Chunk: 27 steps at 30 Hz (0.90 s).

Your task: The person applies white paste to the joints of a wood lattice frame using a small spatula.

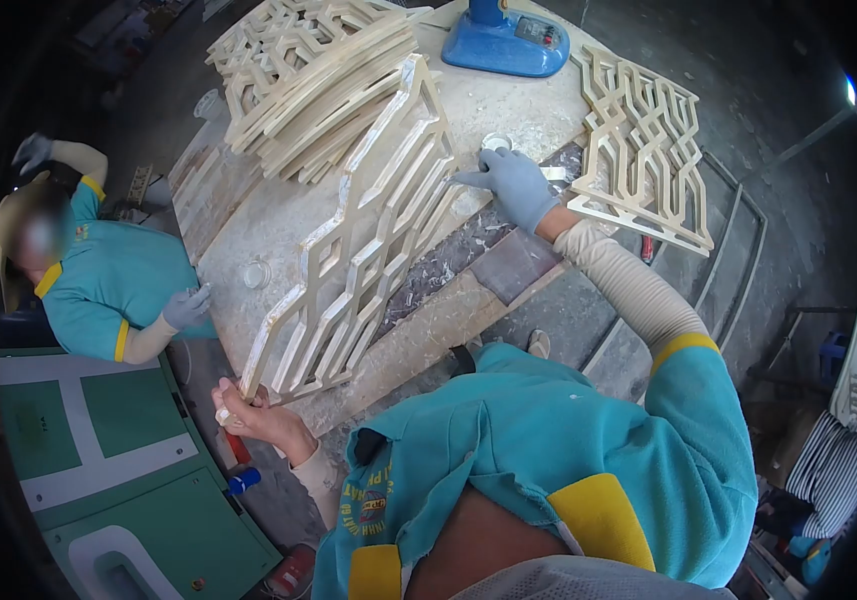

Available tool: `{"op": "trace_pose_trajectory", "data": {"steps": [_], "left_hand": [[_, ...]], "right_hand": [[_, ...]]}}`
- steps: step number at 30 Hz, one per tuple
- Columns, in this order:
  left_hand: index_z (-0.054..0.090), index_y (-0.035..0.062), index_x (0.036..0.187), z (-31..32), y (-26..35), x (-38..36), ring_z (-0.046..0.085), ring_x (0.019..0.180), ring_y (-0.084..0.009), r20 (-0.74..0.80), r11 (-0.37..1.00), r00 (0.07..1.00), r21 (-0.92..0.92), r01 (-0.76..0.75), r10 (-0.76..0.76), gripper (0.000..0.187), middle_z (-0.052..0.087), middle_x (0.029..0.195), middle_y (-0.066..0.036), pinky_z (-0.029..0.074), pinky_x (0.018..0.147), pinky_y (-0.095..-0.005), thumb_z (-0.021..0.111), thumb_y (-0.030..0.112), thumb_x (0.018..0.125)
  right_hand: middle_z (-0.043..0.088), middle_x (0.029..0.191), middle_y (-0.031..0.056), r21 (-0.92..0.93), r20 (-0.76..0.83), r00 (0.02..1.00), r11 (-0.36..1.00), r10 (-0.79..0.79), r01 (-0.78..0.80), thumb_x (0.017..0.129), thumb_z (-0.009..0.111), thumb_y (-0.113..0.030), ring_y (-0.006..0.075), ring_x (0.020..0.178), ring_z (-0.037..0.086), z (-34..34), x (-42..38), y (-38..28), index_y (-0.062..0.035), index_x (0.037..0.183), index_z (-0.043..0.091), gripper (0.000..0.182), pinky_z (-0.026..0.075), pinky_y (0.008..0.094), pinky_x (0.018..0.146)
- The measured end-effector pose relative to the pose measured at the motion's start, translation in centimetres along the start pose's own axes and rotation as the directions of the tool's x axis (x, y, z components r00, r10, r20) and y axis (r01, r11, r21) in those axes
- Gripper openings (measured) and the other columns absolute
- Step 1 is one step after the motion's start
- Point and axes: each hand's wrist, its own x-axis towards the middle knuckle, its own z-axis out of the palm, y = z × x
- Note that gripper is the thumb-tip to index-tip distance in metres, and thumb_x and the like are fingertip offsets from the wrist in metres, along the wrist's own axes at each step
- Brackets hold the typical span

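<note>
A wooden lattice panel (353,240) with white smears along its bars stands tilted on the worktable (468,105). My bare left hand (266,420) has its fingers wrapped round the panel's near lower corner. Something small and whitish shows at those fingertips. On the panel's other side, my right hand (518,190), in a grey glove, is open with its fingers apart. One finger stretches left towards the panel's edge, beside a small round tub (496,142) of white material.
Stacked lattice panels (323,95) lie at the table's far left. Another panel (640,150) rests at the right, near a blue machine base (508,42). A co-worker (113,270) in teal stands at the left, beside a green cabinet (138,440). Metal rails (738,270) run at the right.
</note>
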Motion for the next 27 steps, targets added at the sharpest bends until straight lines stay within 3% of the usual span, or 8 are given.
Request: {"op": "trace_pose_trajectory", "data": {"steps": [3,5,8,9,11,17,23,27], "left_hand": [[0.048,0.0114,0.075,-0.2,0.0,0.0,0.040,0.054,-0.0057,0.035,1.000,0.999,-0.021,-0.006,0.007,0.025,0.047,0.066,0.002,0.027,0.048,-0.0211,0.061,0.024,0.092],[0.048,0.0114,0.075,0.0,0.3,-0.4,0.039,0.054,-0.0054,0.029,1.000,1.000,-0.023,-0.002,0.003,0.025,0.046,0.066,0.002,0.026,0.048,-0.0214,0.061,0.024,0.092],[0.048,0.0113,0.074,0.1,0.4,-0.5,0.039,0.053,-0.0049,0.014,1.000,1.000,-0.015,-0.009,0.009,0.025,0.046,0.065,0.002,0.025,0.047,-0.0217,0.061,0.023,0.092],[0.048,0.0112,0.074,0.0,0.3,-0.5,0.038,0.053,-0.0048,0.008,1.000,1.000,-0.006,-0.015,0.015,0.025,0.046,0.065,0.002,0.025,0.047,-0.0217,0.060,0.023,0.092],[0.048,0.0112,0.074,0.1,0.5,-0.7,0.038,0.053,-0.0047,0.010,1.000,1.000,-0.008,-0.011,0.012,0.025,0.047,0.065,0.002,0.025,0.047,-0.0215,0.061,0.024,0.092],[0.051,0.0087,0.080,-0.9,-0.3,-0.5,0.047,0.059,-0.0077,0.023,1.000,1.000,-0.003,0.008,-0.008,0.022,0.051,0.071,0.000,0.034,0.051,-0.0222,0.061,0.025,0.092],[0.053,0.0068,0.086,-1.6,-0.8,-0.3,0.055,0.066,-0.0110,0.042,1.000,0.999,-0.012,0.021,-0.020,0.020,0.055,0.076,-0.002,0.042,0.057,-0.0243,0.061,0.025,0.092],[0.053,0.0072,0.085,-1.4,-0.5,-0.7,0.052,0.063,-0.0096,0.048,0.999,0.999,-0.033,0.020,-0.018,0.020,0.056,0.076,-0.002,0.039,0.055,-0.0230,0.061,0.025,0.092]], "right_hand": [[0.056,0.095,0.0088,0.042,0.031,0.993,0.993,0.109,-0.111,0.078,0.060,-0.001,0.0263,0.084,0.060,-0.4,-0.1,-1.6,-0.0337,0.123,0.064,0.055,0.051,0.0387,0.072],[0.056,0.096,0.0094,0.071,0.087,0.943,0.942,0.322,-0.328,0.080,0.060,-0.002,0.0280,0.087,0.063,-0.7,0.0,-3.5,-0.0330,0.123,0.064,0.053,0.053,0.0405,0.073],[0.056,0.094,0.0113,0.103,0.126,0.915,0.912,0.383,-0.396,0.080,0.059,-0.001,0.0308,0.081,0.064,0.1,-0.7,-6.2,-0.0328,0.125,0.064,0.055,0.053,0.0417,0.069],[0.056,0.094,0.0113,0.103,0.126,0.915,0.912,0.383,-0.396,0.080,0.059,-0.001,0.0308,0.081,0.064,-0.4,-0.7,-6.7,-0.0328,0.125,0.064,0.055,0.053,0.0417,0.069],[0.056,0.096,0.0118,0.175,0.301,0.894,0.902,0.332,-0.394,0.082,0.059,-0.003,0.0313,0.084,0.065,-2.0,-0.4,-7.1,-0.0326,0.128,0.061,0.055,0.054,0.0416,0.071],[0.057,0.097,0.0125,0.070,0.195,0.823,0.829,0.534,-0.554,0.083,0.061,-0.007,0.0320,0.085,0.066,-0.7,0.6,-7.1,-0.0322,0.127,0.062,0.051,0.054,0.0430,0.073],[0.059,0.103,0.0121,0.164,0.335,0.858,0.873,0.389,-0.460,0.083,0.059,-0.005,0.0306,0.089,0.067,-2.6,0.0,-8.3,-0.0292,0.122,0.064,0.047,0.056,0.0407,0.073],[0.057,0.100,0.0138,0.130,0.205,0.824,0.820,0.527,-0.557,0.084,0.058,-0.005,0.0331,0.085,0.065,-1.3,0.4,-7.2,-0.0324,0.127,0.062,0.051,0.054,0.0428,0.073]]}}
